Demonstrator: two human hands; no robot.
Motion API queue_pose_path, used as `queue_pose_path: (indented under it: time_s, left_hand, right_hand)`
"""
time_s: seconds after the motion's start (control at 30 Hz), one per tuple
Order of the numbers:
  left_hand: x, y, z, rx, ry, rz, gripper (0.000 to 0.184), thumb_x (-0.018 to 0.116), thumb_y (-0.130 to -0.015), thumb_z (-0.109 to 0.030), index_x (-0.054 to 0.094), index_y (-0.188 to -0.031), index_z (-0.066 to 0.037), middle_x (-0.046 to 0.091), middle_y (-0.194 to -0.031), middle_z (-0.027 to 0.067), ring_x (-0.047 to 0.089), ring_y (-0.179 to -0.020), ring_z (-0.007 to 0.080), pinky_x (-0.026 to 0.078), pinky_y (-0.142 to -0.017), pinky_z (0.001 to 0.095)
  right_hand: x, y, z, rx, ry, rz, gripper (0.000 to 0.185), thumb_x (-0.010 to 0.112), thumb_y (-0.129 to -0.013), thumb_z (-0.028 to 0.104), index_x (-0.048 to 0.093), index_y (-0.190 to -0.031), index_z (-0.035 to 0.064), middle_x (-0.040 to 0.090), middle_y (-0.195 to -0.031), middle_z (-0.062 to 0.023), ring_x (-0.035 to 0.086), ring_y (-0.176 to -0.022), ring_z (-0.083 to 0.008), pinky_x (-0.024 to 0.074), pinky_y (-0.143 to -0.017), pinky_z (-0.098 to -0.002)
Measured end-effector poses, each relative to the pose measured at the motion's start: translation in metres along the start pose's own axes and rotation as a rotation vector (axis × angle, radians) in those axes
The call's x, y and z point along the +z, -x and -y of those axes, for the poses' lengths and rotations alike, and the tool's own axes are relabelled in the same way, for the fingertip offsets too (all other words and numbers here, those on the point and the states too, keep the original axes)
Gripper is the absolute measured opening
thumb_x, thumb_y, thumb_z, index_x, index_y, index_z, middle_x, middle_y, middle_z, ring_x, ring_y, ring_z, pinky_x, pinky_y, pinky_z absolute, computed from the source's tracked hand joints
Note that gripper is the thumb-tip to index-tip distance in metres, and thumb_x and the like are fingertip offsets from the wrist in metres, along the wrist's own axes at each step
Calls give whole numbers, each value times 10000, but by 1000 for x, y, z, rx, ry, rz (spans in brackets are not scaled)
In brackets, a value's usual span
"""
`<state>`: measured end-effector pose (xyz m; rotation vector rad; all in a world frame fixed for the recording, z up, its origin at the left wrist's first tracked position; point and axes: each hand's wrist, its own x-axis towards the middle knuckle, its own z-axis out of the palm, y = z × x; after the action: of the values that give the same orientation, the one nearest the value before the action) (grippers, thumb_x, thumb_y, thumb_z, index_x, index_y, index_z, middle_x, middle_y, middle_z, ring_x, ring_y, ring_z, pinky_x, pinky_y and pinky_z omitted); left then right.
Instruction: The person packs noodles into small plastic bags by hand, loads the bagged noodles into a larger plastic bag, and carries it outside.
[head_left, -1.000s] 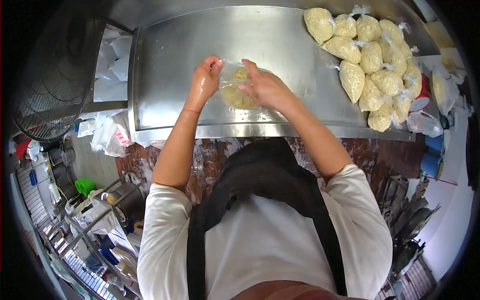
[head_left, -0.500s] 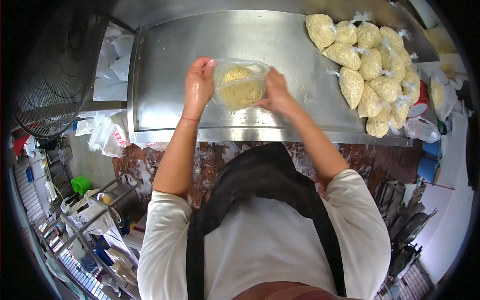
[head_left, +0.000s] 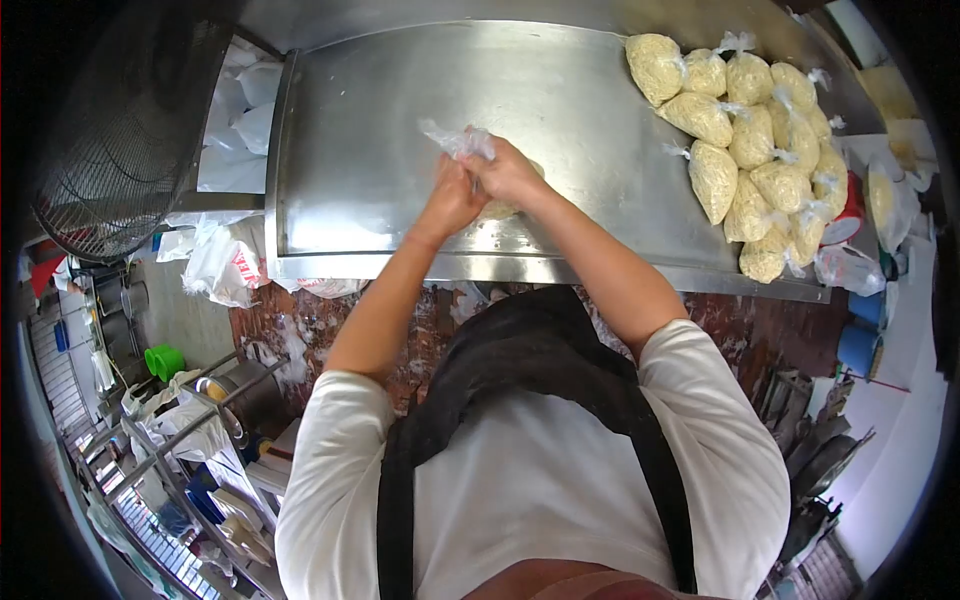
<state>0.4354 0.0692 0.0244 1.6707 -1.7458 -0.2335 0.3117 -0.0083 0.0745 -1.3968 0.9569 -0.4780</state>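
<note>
A clear plastic bag of noodles [head_left: 497,211] is mostly hidden beneath my hands, over the steel table. Its gathered top [head_left: 458,139] sticks out above my fingers, crumpled and pointing up and left. My right hand [head_left: 509,173] is closed around the neck of the bag. Just below and to the left, my left hand [head_left: 455,198] is also closed on the neck, touching the right one. Whether the neck is twisted or knotted cannot be seen.
Several tied bags of noodles [head_left: 750,140] lie heaped on the right of the steel table [head_left: 360,130]. A wire-guarded fan [head_left: 110,150] stands at the left. White plastic bags [head_left: 222,265] hang by the left corner. A metal rack [head_left: 165,450] is at lower left.
My hands have come together from the two sides of the open bag. Its mouth is now gathered into a narrow neck, held in both hands.
</note>
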Motion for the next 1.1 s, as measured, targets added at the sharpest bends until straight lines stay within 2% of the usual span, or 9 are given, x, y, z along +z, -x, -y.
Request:
queue_pose_path:
  time_s: [0.13,0.17,0.33,0.67,0.73,0.8,0.9,0.93,1.1]
  left_hand:
    - [33,-13,25,-229,360,-75,266,531,-859,-23,592,-1106,55,660,-1074,215,629,-986,377,509,-840,434]
    - [41,-10,34,-281,353,-128,246,495,-848,14,610,-1062,56,670,-1034,202,635,-961,356,515,-815,421]
    - [60,-51,13,-916,1336,-307,236,442,-866,47,604,-1026,-14,617,-899,110,607,-782,229,509,-669,358]
    - [49,-52,-11,-1151,1477,-425,380,503,-914,-54,460,-1291,-25,571,-955,103,589,-872,256,503,-706,381]
    - [19,-18,-15,-674,1471,-267,497,536,-947,-142,358,-1399,-35,543,-1097,120,533,-1070,262,467,-862,443]
    - [-2,24,-36,-972,1176,-446,481,536,-973,-201,381,-1394,-28,514,-1207,149,465,-1190,244,396,-985,481]
    - [1,49,-35,-1613,1279,-164,465,507,-997,-255,411,-1384,-14,448,-1339,180,405,-1287,244,367,-1046,488]
    - [7,41,-20,-1435,1274,-180,455,501,-1002,-270,429,-1372,-16,461,-1340,183,422,-1284,248,393,-1030,484]
    - [-50,-45,33,-916,1329,-5,451,483,-1011,-326,535,-1241,58,579,-1282,191,619,-1080,318,530,-919,430]
  right_hand:
    - [-43,4,-2,-553,385,75,463,712,-883,237,545,-1270,45,555,-1270,-153,569,-1115,-273,461,-988,-374]
    - [-54,13,1,-428,410,44,735,785,-800,287,429,-1397,46,392,-1462,-191,417,-1337,-318,352,-1114,-427]
    - [-25,15,-80,-393,903,-9,1145,864,-657,418,223,-1488,-40,307,-1505,-269,224,-1455,-373,133,-1198,-523]
    - [4,1,-103,-294,539,-203,469,725,-835,256,544,-1172,-16,604,-1073,-200,580,-1039,-390,441,-963,-478]
    - [0,-9,-106,-193,144,-166,306,653,-917,267,602,-1060,2,660,-869,-145,636,-868,-354,496,-870,-433]
    - [3,-29,-125,-154,-423,-202,277,580,-982,278,631,-961,6,642,-705,-93,643,-716,-296,520,-787,-390]
    - [5,-22,-99,117,-657,-213,289,555,-1004,293,634,-947,21,626,-733,-66,601,-680,-196,509,-735,-356]
    - [11,-20,-96,149,-751,-196,288,551,-1005,295,633,-947,25,621,-732,-65,593,-675,-189,505,-727,-347]
    - [6,16,5,-148,184,-115,296,569,-951,294,681,-1021,29,567,-722,-101,535,-667,-257,480,-729,-403]
